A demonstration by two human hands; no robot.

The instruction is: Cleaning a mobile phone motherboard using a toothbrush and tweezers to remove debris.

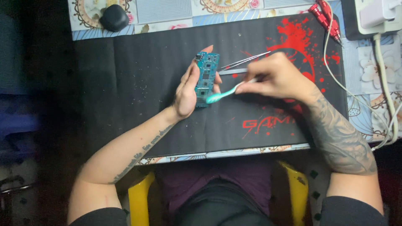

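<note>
The left hand (187, 90) has its grip closed around a teal circuit board (206, 77), holding it upright above the black mat (138, 96) on the counter. The right hand (278, 77) grasps a teal toothbrush (224, 94), its head touching the board's lower end. Metal tweezers (243, 62) lie on the mat just behind the hands

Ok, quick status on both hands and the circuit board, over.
Left hand grips teal circuit board upright off the black mat. Right hand holds teal toothbrush, bristles at board's lower end. Tweezers lie behind, clear.
</note>
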